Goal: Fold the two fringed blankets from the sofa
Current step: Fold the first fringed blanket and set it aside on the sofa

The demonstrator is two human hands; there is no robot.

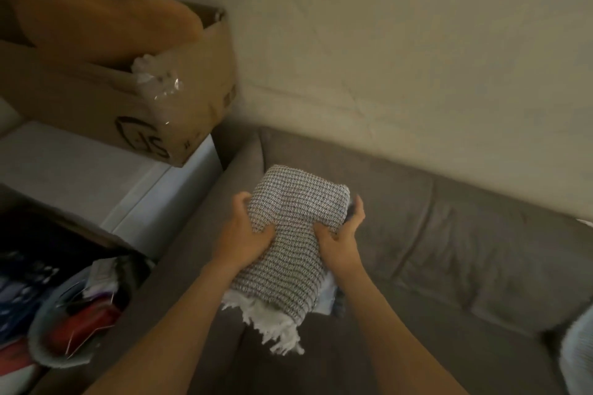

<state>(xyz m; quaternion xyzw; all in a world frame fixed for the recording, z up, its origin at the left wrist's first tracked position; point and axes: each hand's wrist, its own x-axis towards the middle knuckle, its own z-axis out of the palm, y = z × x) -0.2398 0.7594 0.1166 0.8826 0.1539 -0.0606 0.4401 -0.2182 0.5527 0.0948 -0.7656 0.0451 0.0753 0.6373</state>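
From my remote seat I see both of the person's hands on a folded grey-and-white woven blanket [293, 228], held as a thick bundle just above the seat of the grey sofa [449, 250], near its left end and in front of the backrest. The left hand [248, 232] grips the bundle's left edge, with the thumb pressed into the top of the weave and the fingers curled down round the side. The right hand [340, 236] grips the opposite edge the same way: the thumb lies on top and the fingers wrap the right side, their tips showing past the cloth. A white fringe [272, 327] hangs loose from the near end of the bundle, toward me. A sliver of darker and pale cloth [332, 298] shows under the bundle at its right edge; I cannot tell whether it is part of the same piece. To the left of the sofa, a cardboard box [199, 99] sits on a white surface [80, 176], with crumpled clear plastic [157, 80] sticking out of it. In the lower left corner a basket [41, 346] holds mixed items, too blurred to name. A plain pale wall [401, 42] rises behind the sofa.
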